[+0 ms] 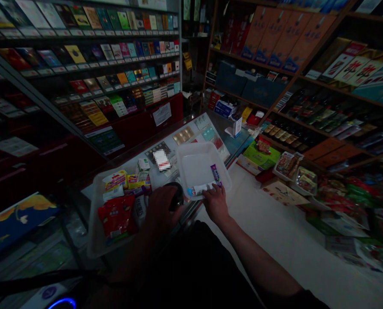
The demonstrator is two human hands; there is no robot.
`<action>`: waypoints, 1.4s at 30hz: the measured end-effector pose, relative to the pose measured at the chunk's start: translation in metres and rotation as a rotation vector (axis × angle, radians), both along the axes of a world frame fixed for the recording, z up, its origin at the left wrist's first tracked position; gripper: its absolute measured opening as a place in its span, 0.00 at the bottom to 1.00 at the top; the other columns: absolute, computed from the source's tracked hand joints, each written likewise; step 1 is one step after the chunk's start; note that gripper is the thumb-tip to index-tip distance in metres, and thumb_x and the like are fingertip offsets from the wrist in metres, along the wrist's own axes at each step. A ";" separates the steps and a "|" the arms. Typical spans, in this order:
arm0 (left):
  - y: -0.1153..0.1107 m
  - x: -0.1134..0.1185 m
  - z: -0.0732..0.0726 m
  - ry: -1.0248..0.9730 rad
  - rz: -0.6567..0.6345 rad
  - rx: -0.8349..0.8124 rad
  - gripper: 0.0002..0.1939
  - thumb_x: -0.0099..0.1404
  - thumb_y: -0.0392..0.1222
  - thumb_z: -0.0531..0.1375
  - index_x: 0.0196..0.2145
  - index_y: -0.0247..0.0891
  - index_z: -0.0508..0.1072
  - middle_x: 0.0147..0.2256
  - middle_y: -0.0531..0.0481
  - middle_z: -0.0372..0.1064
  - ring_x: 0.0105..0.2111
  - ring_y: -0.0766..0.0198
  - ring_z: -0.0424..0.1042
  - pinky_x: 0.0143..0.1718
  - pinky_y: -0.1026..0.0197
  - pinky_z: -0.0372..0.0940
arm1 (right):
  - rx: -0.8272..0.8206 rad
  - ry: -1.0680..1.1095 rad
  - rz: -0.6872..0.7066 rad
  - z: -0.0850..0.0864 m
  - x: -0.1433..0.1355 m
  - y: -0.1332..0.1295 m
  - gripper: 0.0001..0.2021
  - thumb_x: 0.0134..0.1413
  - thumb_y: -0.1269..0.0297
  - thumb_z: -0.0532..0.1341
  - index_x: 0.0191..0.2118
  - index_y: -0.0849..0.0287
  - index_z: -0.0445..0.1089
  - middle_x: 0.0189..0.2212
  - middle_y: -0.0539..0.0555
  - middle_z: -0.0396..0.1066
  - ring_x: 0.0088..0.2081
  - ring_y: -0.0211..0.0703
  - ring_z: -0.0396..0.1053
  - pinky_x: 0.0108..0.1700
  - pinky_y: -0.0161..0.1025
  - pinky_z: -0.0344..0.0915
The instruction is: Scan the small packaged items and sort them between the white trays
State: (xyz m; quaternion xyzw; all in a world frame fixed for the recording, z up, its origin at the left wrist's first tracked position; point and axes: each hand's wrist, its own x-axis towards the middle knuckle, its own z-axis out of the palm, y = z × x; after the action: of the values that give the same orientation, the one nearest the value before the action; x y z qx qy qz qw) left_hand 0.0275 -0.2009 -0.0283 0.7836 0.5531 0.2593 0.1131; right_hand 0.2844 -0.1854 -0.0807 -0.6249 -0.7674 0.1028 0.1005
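Dark clothing (191,266) is seen closest, spread across the bottom middle of the view. At the lower left, a ring (62,302) is lit in blue, and above it a dark blue box (20,221) printed in yellow is seen. Further right, a translucent bin (94,214) is filled with a red bag (117,214), yellow packs (134,182) and other packets. Beside the bin's right edge, the left hand (162,206) is held low in deep shadow, its back turned up; its fingers are bent over a dark round object (178,198), but whether this is grasped or merely covered cannot be told. To its right, a shallow white tray (196,165) is set at the edge of a glass-topped counter (235,146). The right forearm (252,253) is stretched up and leftward from the lower right, and the right hand (215,206) is placed at the tray's near rim, fingers pointed inward. A white wrapper (200,189) and a purple wrapper (215,173) are contained in the tray, close to the fingertips; whether either is pinched cannot be told.
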 end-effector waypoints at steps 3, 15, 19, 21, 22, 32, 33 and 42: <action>-0.006 0.026 0.008 -0.030 -0.121 -0.110 0.23 0.70 0.46 0.60 0.61 0.43 0.70 0.57 0.39 0.73 0.59 0.44 0.70 0.63 0.40 0.64 | -0.006 -0.006 0.030 -0.002 0.001 -0.006 0.12 0.64 0.62 0.67 0.53 0.50 0.79 0.46 0.56 0.79 0.67 0.62 0.59 0.73 0.65 0.37; 0.030 0.113 -0.005 0.308 -0.258 -0.304 0.09 0.73 0.37 0.56 0.45 0.37 0.77 0.44 0.39 0.78 0.46 0.50 0.76 0.51 0.51 0.69 | -0.116 -0.024 0.010 0.019 0.047 0.030 0.11 0.67 0.67 0.61 0.49 0.59 0.79 0.48 0.62 0.79 0.53 0.52 0.74 0.59 0.44 0.65; 0.056 0.135 -0.013 0.425 -0.210 -0.349 0.11 0.72 0.35 0.56 0.47 0.34 0.77 0.44 0.36 0.78 0.47 0.49 0.78 0.49 0.51 0.71 | -0.217 -0.211 0.064 0.028 0.055 0.063 0.11 0.65 0.70 0.61 0.47 0.61 0.80 0.45 0.64 0.80 0.50 0.53 0.77 0.52 0.42 0.69; 0.069 0.143 -0.018 0.476 -0.176 -0.415 0.13 0.72 0.33 0.55 0.49 0.33 0.77 0.46 0.35 0.79 0.48 0.48 0.79 0.48 0.51 0.72 | -0.265 -0.306 0.155 0.031 0.053 0.075 0.12 0.64 0.71 0.61 0.48 0.63 0.80 0.46 0.66 0.80 0.50 0.56 0.78 0.50 0.44 0.70; 0.075 0.146 -0.020 0.495 -0.155 -0.447 0.14 0.72 0.33 0.54 0.49 0.33 0.77 0.46 0.34 0.79 0.48 0.48 0.79 0.48 0.51 0.72 | -0.286 -0.347 0.206 0.031 0.051 0.081 0.12 0.63 0.71 0.61 0.48 0.64 0.80 0.47 0.67 0.80 0.50 0.57 0.79 0.50 0.44 0.70; 0.094 0.160 -0.032 0.530 -0.079 -0.578 0.16 0.70 0.28 0.54 0.47 0.29 0.81 0.46 0.29 0.80 0.48 0.45 0.81 0.47 0.49 0.74 | -0.371 -0.473 0.414 0.011 0.048 0.110 0.12 0.61 0.71 0.64 0.47 0.65 0.82 0.46 0.70 0.81 0.51 0.59 0.80 0.52 0.48 0.72; 0.095 0.160 -0.033 0.529 -0.077 -0.581 0.17 0.69 0.28 0.54 0.47 0.29 0.81 0.46 0.29 0.80 0.48 0.45 0.81 0.48 0.49 0.74 | -0.370 -0.475 0.417 0.009 0.049 0.111 0.12 0.61 0.71 0.64 0.47 0.65 0.82 0.46 0.70 0.81 0.51 0.59 0.80 0.53 0.48 0.72; 0.099 0.155 -0.031 0.538 -0.038 -0.604 0.16 0.70 0.32 0.55 0.44 0.31 0.83 0.44 0.29 0.81 0.45 0.47 0.82 0.45 0.52 0.76 | -0.316 -0.420 0.400 0.011 0.061 0.116 0.12 0.62 0.75 0.61 0.45 0.66 0.82 0.47 0.71 0.80 0.53 0.59 0.78 0.53 0.48 0.72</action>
State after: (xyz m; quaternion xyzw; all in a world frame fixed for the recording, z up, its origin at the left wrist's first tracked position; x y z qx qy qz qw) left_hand 0.1827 -0.1023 -0.0595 0.7651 0.5997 -0.1312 0.1942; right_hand 0.3450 -0.0697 -0.0698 -0.4771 -0.8534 0.1071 -0.1805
